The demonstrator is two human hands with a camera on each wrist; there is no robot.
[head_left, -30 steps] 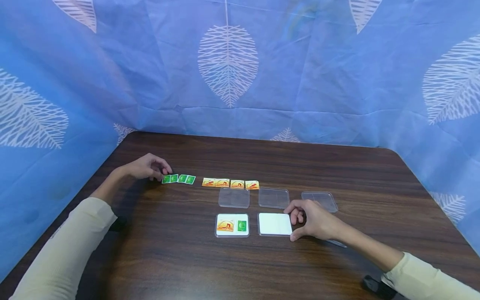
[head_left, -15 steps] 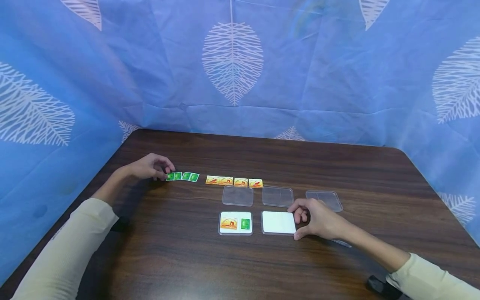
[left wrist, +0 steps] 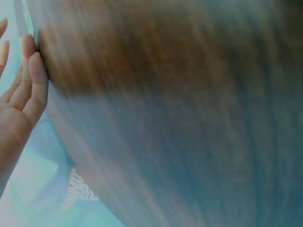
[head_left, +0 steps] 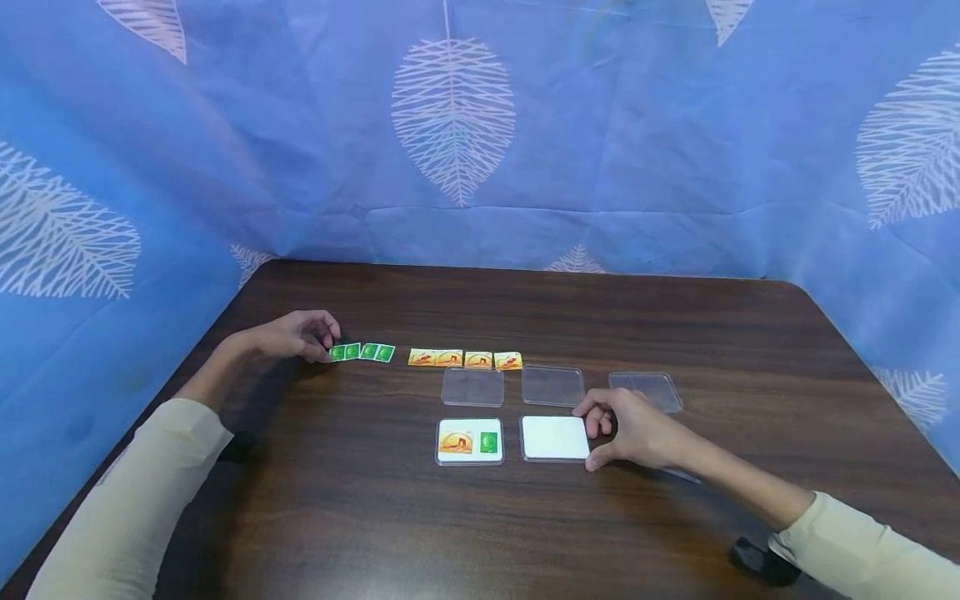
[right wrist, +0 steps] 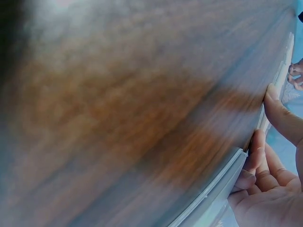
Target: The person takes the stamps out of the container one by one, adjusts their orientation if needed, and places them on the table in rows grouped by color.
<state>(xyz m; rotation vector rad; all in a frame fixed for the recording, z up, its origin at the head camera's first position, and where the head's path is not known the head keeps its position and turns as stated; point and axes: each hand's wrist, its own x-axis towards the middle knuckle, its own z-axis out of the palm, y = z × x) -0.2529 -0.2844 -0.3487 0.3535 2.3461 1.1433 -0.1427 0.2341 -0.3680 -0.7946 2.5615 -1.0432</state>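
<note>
My left hand (head_left: 296,335) rests at the left end of a row of small green stamp-like stickers (head_left: 367,352); in the left wrist view its fairly straight fingers (left wrist: 37,71) touch the table near a green strip. Whether it pinches a sticker is not plain. With thumb and bent fingers my right hand (head_left: 633,427) holds the right edge of a shallow clear plastic case (head_left: 525,459), in which a blank white card (head_left: 555,437) lies. Left of it, another case (head_left: 469,464) contains a white card bearing one orange and one green sticker.
A row of orange picture stickers (head_left: 448,358) lies right of the green ones. Behind the cases are three clear plastic lids (head_left: 472,388). Another clear piece (head_left: 681,476) is partly hidden under my right wrist. A blue leaf-print cloth (head_left: 322,142) hangs around the brown table (head_left: 420,533).
The head view has shifted slightly. Both hands keep their places at the green stickers and the case with the blank card.
</note>
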